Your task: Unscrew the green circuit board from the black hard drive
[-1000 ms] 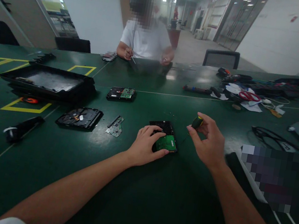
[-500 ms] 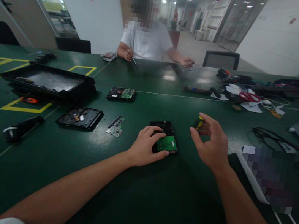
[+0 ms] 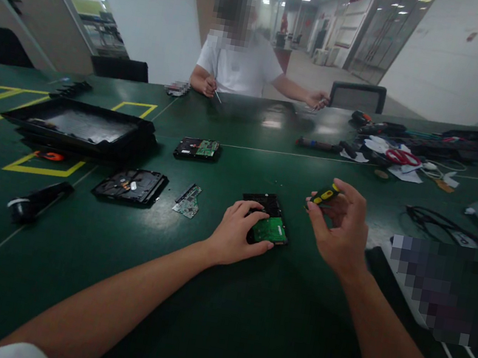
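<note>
My left hand (image 3: pixel 236 231) grips a hard drive (image 3: pixel 272 230) lying on the green table, fingers over its far side and thumb at its near edge. The drive has a green circuit board at its near end and a black casing beyond. Raised just to the right of it, my right hand (image 3: pixel 341 228) pinches a short black-and-yellow screwdriver (image 3: pixel 325 193) between thumb and fingers. The screwdriver is tilted, apart from the drive, and its tip is hard to make out. A loose circuit board (image 3: pixel 189 201) lies left of my left hand.
Further left are another hard drive (image 3: pixel 130 186), a black tray (image 3: pixel 77 124) and a dark handheld tool (image 3: pixel 38 202). A third drive (image 3: pixel 197 149) lies beyond. Cables (image 3: pixel 435 223) and a blurred-out device (image 3: pixel 432 290) are at right. A co-worker (image 3: pixel 240 68) sits opposite, holding a thin tool.
The screwdriver has turned in my right hand, from near upright to more slanted. My left hand stays on the hard drive. The co-worker's hand at the right has shifted outward.
</note>
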